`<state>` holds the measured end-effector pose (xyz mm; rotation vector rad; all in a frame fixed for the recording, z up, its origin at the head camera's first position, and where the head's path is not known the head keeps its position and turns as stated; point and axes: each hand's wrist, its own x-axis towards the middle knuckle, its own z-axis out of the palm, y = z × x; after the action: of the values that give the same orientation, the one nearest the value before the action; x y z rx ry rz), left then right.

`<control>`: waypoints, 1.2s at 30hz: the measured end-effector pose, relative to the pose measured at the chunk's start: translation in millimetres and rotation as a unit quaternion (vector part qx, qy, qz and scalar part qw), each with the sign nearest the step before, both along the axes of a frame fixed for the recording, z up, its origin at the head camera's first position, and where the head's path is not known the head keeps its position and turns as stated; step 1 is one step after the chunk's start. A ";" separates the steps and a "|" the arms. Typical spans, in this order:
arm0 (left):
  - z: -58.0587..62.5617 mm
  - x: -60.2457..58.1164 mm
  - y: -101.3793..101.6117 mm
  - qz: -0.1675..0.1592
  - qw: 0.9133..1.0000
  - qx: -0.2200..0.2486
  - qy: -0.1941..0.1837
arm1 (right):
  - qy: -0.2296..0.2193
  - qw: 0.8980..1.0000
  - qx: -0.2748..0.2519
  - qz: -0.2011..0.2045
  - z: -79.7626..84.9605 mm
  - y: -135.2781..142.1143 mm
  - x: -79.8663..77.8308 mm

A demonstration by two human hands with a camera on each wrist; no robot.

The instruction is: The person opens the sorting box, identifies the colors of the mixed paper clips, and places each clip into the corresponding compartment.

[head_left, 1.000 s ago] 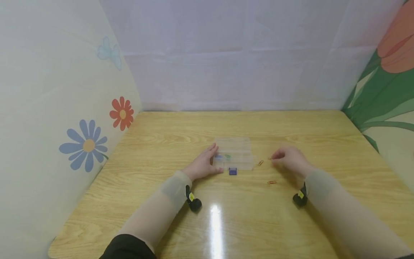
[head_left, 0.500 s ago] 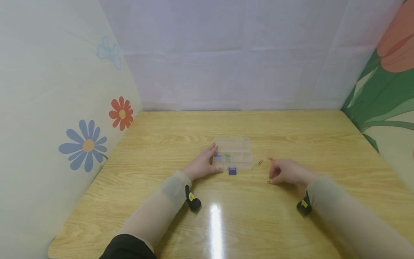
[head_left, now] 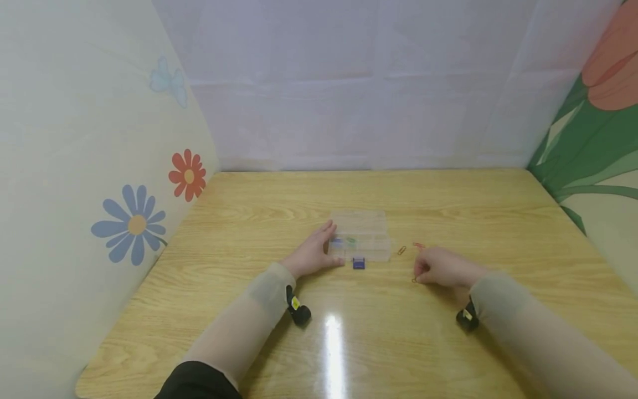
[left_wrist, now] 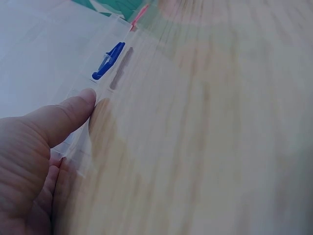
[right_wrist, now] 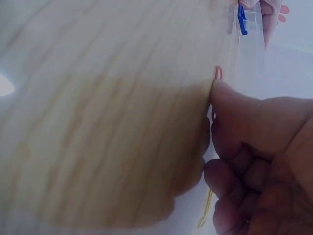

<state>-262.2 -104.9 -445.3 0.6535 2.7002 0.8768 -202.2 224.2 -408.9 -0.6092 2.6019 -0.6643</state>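
My left hand (head_left: 313, 255) holds the left end of a clear plastic compartment box (head_left: 375, 254), thumb along the front side and fingers behind. The box's lid (head_left: 359, 221) is folded back, and a blue clasp (head_left: 359, 264) sits at its front. Inside lie a small blue item (head_left: 337, 241) and a small green item (head_left: 351, 240). To the right of the box, my right hand (head_left: 443, 267) pinches an orange-red paper clip (right_wrist: 218, 72) between thumb and finger, close over the table; one end loop pokes out past the thumb.
A gold-brown paper clip (head_left: 401, 250) lies just right of the box. Beyond the right hand is a red paper clip (head_left: 417, 244). All rest on a wood-grain table (head_left: 279, 210), with a pale wall (head_left: 369, 111) behind it.
My right hand has left the farther red paper clip, come toward me and taken the nearer orange-red one between its fingers. Over the last half second it barely moves; the left hand stays put.
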 end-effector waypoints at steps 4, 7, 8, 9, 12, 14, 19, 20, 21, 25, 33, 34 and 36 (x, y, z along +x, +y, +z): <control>-0.7 -0.2 0.2 0.000 1.000 0.000 0.001 | -0.001 1.000 0.011 0.006 2.6 -2.4 1.2; -1.2 -0.6 0.3 0.001 1.000 -0.001 0.003 | -0.005 1.000 0.006 0.001 3.6 -2.8 1.1; -1.0 -0.3 0.3 0.001 1.000 0.000 0.003 | -0.003 1.000 0.003 -0.003 3.7 -2.6 0.6; -1.0 -0.3 0.3 0.001 1.000 0.000 0.003 | -0.003 1.000 -0.003 -0.010 3.9 -2.7 -0.2; -0.4 0.2 0.2 0.002 1.000 0.000 0.004 | -0.005 0.998 -0.034 -0.044 4.5 -3.9 -4.8; 0.2 0.7 0.3 0.001 1.000 0.000 0.004 | 0.006 0.997 -0.054 -0.063 5.6 -6.0 -9.5; 1.1 1.4 0.6 0.000 1.000 -0.004 0.003 | 0.026 0.992 -0.080 -0.091 12.2 -18.7 -20.5; 1.2 1.6 0.7 0.000 1.000 -0.004 0.003 | 0.026 0.992 -0.081 -0.095 13.6 -22.3 -22.2; 1.3 1.8 0.7 0.000 1.000 -0.004 0.002 | 0.025 0.991 -0.083 -0.098 15.1 -26.2 -24.1; 1.9 2.0 0.6 0.000 1.000 -0.006 0.002 | 0.022 0.989 -0.091 -0.116 18.8 -42.8 -32.2; 2.5 2.7 0.6 0.005 1.000 -0.003 -0.001 | 0.048 0.984 -0.104 -0.134 21.8 -72.9 -47.2; 2.6 2.8 0.6 0.006 1.000 -0.002 -0.001 | 0.056 0.984 -0.104 -0.132 21.1 -75.5 -48.9; 2.9 2.7 0.9 0.006 1.000 -0.003 -0.002 | 0.067 0.984 -0.102 -0.129 19.1 -80.1 -52.1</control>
<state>-259.5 -104.0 -442.4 0.6350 2.7056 0.8719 -254.3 144.1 -389.9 -0.3894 2.7876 -1.0128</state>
